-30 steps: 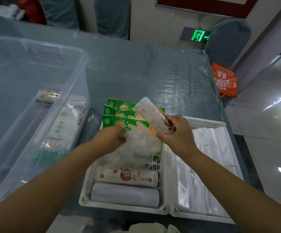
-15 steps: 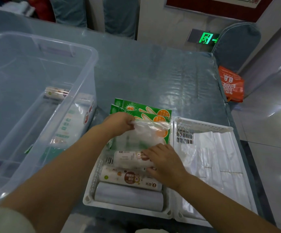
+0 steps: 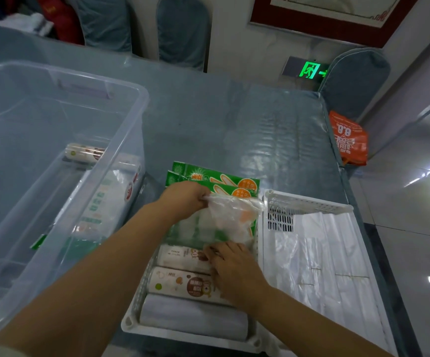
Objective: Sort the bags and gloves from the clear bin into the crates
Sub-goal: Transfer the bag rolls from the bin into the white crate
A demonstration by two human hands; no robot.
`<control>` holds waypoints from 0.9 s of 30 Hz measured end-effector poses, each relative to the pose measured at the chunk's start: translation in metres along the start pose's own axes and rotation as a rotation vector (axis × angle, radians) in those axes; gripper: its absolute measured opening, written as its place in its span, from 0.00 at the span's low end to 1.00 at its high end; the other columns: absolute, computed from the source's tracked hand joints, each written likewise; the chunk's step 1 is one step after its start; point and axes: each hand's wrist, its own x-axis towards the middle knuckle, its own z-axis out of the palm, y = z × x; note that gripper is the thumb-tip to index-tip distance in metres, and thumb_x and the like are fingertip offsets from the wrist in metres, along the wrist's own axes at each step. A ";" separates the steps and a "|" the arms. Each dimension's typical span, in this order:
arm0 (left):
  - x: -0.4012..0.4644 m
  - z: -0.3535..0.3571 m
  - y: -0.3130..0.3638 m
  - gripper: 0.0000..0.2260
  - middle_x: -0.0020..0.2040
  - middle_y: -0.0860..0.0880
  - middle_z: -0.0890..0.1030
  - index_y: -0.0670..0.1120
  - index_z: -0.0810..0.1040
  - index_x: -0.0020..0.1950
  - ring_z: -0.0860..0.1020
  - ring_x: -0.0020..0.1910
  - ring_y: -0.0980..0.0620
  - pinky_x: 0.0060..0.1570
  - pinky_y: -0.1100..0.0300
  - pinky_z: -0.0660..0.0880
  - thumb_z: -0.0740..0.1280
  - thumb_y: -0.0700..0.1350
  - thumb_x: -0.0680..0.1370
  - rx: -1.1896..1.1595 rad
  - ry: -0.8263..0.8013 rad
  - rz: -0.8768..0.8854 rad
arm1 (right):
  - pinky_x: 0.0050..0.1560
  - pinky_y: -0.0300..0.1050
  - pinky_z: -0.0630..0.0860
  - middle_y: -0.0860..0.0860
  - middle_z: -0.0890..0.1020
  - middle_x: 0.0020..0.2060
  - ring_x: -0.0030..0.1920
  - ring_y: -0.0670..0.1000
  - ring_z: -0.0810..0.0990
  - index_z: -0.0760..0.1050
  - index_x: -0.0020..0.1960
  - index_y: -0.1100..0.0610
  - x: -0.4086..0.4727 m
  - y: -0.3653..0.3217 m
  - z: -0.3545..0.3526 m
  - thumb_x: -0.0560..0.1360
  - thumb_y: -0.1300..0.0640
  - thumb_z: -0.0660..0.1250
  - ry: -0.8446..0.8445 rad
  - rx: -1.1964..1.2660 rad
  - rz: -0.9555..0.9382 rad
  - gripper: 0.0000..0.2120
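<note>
Nearest in left crate (image 3: pixel 131 323): plain grey roll (image 3: pixel 193 316), then brown-label roll (image 3: pixel 180 282), then third roll (image 3: pixel 180 257) just going in behind it.

My right hand (image 3: pixel 234 271) lies flat over the right ends of those two printed rolls, fingers extended, palm down. Grip is loose, pressing not clamping. Holds nothing off the crate floor.

Step as I read it: seat the third roll parallel to the others, tight against the brown-label one. To do it well: push down and toward me so the row stays square, don't let the roll ride up on the loose plastic behind it.

My left hand (image 3: pixel 185 195) has its grip pinched closed on the top edge of a thin clear plastic bag (image 3: pixel 232 220), lifting it back off the row. Keep it raised until the roll settles. Film is slippery, pinch could slide.

Behind that: green glove packs (image 3: pixel 216 177) stacked at the crate's far end, partly under the bag.

Right crate (image 3: pixel 309 200) beside it holds flat clear bags (image 3: pixel 324 258).

Clear bin (image 3: pixel 121 81) on the surface (image 3: pixel 234 124) to the left isn't empty: a roll (image 3: pixel 85 152) and flat packs (image 3: pixel 106 202) remain. Task looks partway through.
</note>
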 end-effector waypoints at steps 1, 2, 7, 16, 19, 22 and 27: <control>0.003 -0.001 0.001 0.05 0.42 0.46 0.81 0.46 0.79 0.43 0.77 0.42 0.45 0.37 0.59 0.68 0.67 0.47 0.73 0.016 0.004 0.010 | 0.52 0.44 0.75 0.50 0.82 0.50 0.49 0.51 0.79 0.77 0.56 0.54 0.001 0.002 -0.003 0.71 0.54 0.67 0.106 0.033 -0.014 0.14; 0.007 -0.001 0.003 0.06 0.42 0.45 0.81 0.45 0.79 0.42 0.77 0.44 0.44 0.37 0.59 0.66 0.67 0.47 0.73 0.047 0.012 0.026 | 0.52 0.45 0.74 0.51 0.82 0.48 0.49 0.51 0.78 0.77 0.54 0.55 0.004 0.005 -0.007 0.72 0.56 0.66 0.222 0.055 -0.019 0.12; 0.016 0.006 0.003 0.21 0.61 0.44 0.75 0.47 0.72 0.62 0.70 0.61 0.43 0.58 0.51 0.66 0.69 0.50 0.70 0.200 0.018 0.027 | 0.57 0.50 0.68 0.56 0.79 0.55 0.57 0.56 0.73 0.73 0.60 0.56 0.030 0.032 -0.030 0.68 0.59 0.69 0.429 0.022 0.159 0.21; 0.001 0.027 -0.018 0.29 0.67 0.49 0.71 0.51 0.65 0.68 0.63 0.68 0.46 0.67 0.50 0.55 0.67 0.56 0.70 0.240 0.152 0.017 | 0.68 0.53 0.57 0.52 0.65 0.71 0.69 0.54 0.62 0.51 0.74 0.48 0.059 0.066 -0.014 0.74 0.41 0.61 -0.110 -0.061 0.278 0.34; 0.003 0.030 -0.018 0.25 0.64 0.49 0.73 0.52 0.69 0.66 0.64 0.66 0.47 0.66 0.51 0.57 0.66 0.55 0.71 0.185 0.122 -0.010 | 0.63 0.53 0.61 0.51 0.71 0.64 0.63 0.54 0.67 0.56 0.73 0.50 0.063 0.069 -0.010 0.73 0.42 0.62 -0.075 -0.063 0.300 0.32; 0.006 0.026 -0.019 0.26 0.65 0.49 0.72 0.53 0.68 0.67 0.63 0.67 0.47 0.67 0.51 0.57 0.67 0.56 0.70 0.128 0.139 0.012 | 0.61 0.52 0.60 0.51 0.71 0.63 0.62 0.54 0.65 0.59 0.71 0.49 0.071 0.074 -0.009 0.71 0.40 0.64 -0.037 -0.027 0.334 0.32; -0.004 0.019 -0.024 0.43 0.67 0.49 0.65 0.52 0.60 0.71 0.59 0.67 0.47 0.68 0.51 0.54 0.72 0.62 0.60 0.107 0.055 0.037 | 0.62 0.51 0.58 0.50 0.68 0.61 0.62 0.54 0.61 0.61 0.69 0.45 0.078 0.080 -0.007 0.65 0.35 0.67 -0.103 0.053 0.317 0.37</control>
